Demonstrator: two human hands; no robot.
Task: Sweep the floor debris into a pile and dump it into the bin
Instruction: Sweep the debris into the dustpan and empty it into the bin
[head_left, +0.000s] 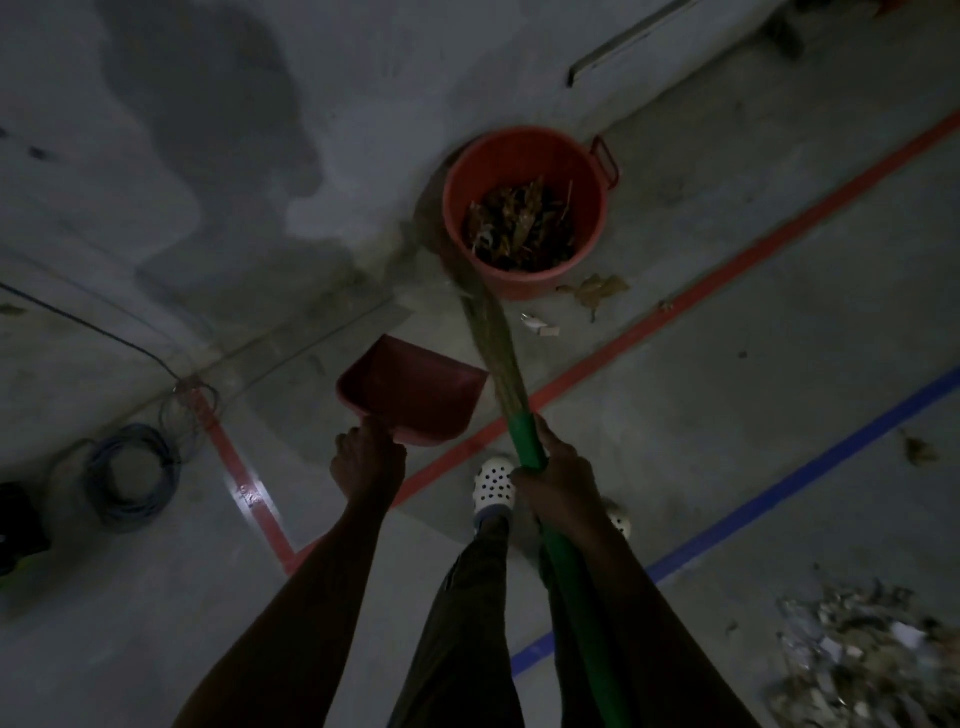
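- The left grip (369, 460) is curled round the handle of a red dustpan (410, 389); the handle itself is hidden inside the fingers.
- The dustpan points away from the person, and nothing can be seen in its tray in the dim light.
- The right grip (558, 480) is wrapped tight round the green shaft of a broom (506, 384), high up near where the bristles start.
- The broom slants forward, and its blurred straw bristles (485, 317) reach the near left side of the bin.
- The orange bin (498, 161) stands on the concrete floor (727, 389) ahead of the person, beside a red floor line (675, 306).
- Dry leaves (522, 226) lie in the bottom of the bin.
- A loose leaf (597, 291) and some paper scraps (540, 325) lie on the floor just beside the bin.
- A pile of debris (857, 660) sits at the lower right, well apart from the bin, beyond a blue floor line (779, 488).
- A white clog (493, 483) shows between the two forearms.
- A coiled cable (132, 483) lies on the floor at far left.
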